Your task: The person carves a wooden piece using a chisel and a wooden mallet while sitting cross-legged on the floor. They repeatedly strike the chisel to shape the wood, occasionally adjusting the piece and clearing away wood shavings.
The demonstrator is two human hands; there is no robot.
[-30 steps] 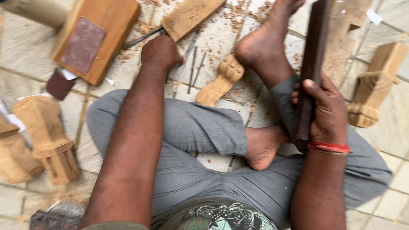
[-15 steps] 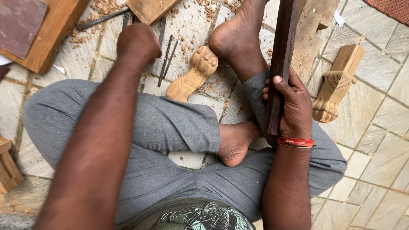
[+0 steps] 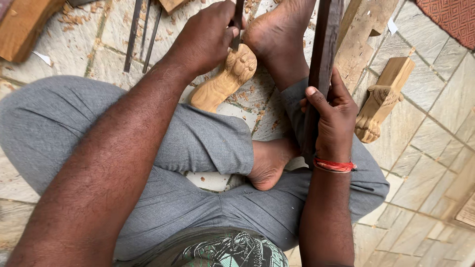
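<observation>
I sit cross-legged on a stone floor in grey trousers. My left hand [image 3: 208, 37] is closed around a thin dark metal chisel [image 3: 238, 20], its tip over a light carved wooden leg [image 3: 225, 79] lying by my foot. My right hand [image 3: 332, 116] grips a long dark wooden stick [image 3: 324, 54] held upright against my right leg. A red thread circles that wrist.
Two thin metal tools [image 3: 141, 34] lie on the tiles at upper left beside a wooden block [image 3: 22, 27]. Another carved wooden leg [image 3: 381, 99] and a rough plank [image 3: 358, 34] lie to the right. Wood shavings are scattered about. A red patterned mat [image 3: 448, 20] shows at the top right.
My left hand has come back from the tools on the floor toward the carved leg, now holding a chisel. The view has shifted left and closer. My right hand keeps its grip on the stick.
</observation>
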